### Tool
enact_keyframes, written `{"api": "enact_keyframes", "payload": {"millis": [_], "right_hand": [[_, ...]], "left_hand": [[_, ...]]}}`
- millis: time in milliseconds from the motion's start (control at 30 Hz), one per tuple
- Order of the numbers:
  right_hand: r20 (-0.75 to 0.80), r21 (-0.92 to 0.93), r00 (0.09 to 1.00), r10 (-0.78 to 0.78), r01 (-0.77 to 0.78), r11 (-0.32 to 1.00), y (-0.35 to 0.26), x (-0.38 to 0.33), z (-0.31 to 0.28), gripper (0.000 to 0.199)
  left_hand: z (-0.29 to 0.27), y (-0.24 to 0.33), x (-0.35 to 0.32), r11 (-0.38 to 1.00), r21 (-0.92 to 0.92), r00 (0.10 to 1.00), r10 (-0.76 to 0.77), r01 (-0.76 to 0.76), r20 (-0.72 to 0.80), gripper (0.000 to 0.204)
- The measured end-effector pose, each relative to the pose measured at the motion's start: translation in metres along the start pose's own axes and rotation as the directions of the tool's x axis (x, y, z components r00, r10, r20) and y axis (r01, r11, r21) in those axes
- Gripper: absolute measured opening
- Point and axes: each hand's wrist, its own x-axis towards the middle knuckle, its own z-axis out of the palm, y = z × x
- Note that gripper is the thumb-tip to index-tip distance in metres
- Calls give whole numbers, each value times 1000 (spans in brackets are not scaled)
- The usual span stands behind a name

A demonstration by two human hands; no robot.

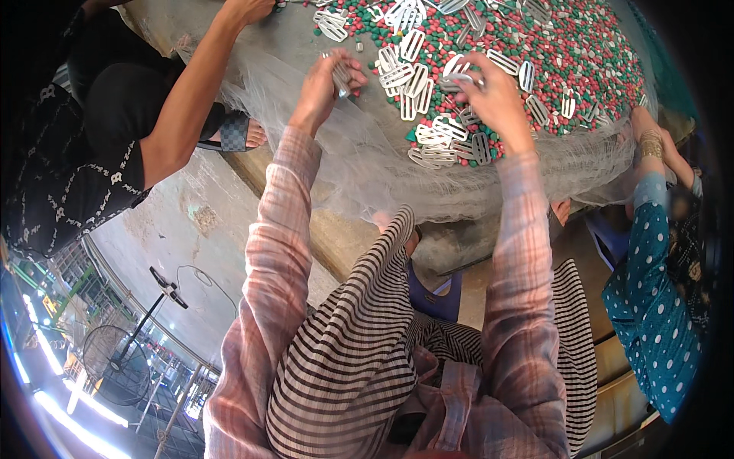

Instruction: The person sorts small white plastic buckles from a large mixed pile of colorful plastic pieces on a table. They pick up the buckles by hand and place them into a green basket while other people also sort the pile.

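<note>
My left hand (319, 90) is closed around one or more silver metal slotted buckles (341, 79), held above bare grey surface left of the heap. Farther right, my right hand (493, 98) pinches another slotted metal buckle (456, 77) between thumb and fingers. Between the hands lies a loose pile of the same flat oval buckles (414, 83). A second cluster of buckles (442, 136) rests nearer to me, below the right hand. Small red and green pieces (589, 53) spread widely over the work surface, with more buckles scattered among them. How many buckles the left hand holds is hidden.
Sheer pale netting (352, 153) drapes over the near edge of the surface. At the left, a co-worker's bare arm (180, 99) reaches in; at the right rests another person's hand (646, 126). A purple plastic stool (434, 294) stands below, and a black fan (115, 363) lower left.
</note>
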Motion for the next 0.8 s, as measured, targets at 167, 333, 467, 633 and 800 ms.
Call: {"api": "enact_keyframes", "payload": {"millis": [167,333,467,633,800], "right_hand": [[200,-413,963,-180,249,876,-18,17,49,28],[178,-297,975,-130,180,938,-20,0,72,28],[126,-187,988,-94,117,975,-14,-1,46,29],[227,-639,933,-278,358,681,-10,22,79,19],[184,-666,964,-190,265,697,-15,15,43,19]], "left_hand": [[46,3,47,704,703,973,218,-99,-81,27],[80,15,62,21,989,984,102,-147,144,28],[41,17,64,954,263,985,108,-141,138,25],[29,33,48,869,467,965,44,-165,258,28],[28,1,37,178,874,886,199,-453,418,35]]}}
